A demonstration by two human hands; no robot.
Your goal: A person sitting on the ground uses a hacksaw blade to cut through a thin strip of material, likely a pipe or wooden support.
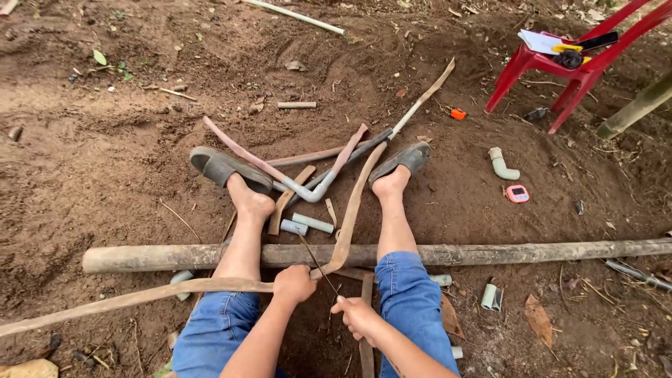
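I sit on bare soil with both legs stretched out, in blue jeans and grey sandals. My left hand [293, 283] grips a long flat bamboo strip [350, 210] at its bend; one arm runs far left, the other rises toward my right foot [400, 162]. My right hand [355, 316] holds a thin dark blade [315, 260] that slants up to the strip just beside my left hand. A thick bamboo pole [490, 253] lies crosswise under my knees.
Bent grey pipe [311, 190] and more bamboo strips lie between my feet. Short pipe offcuts [312, 223] are scattered around. A pipe elbow [502, 165], a small pink device [517, 194] and a red plastic chair [567, 63] with items on it stand to the right.
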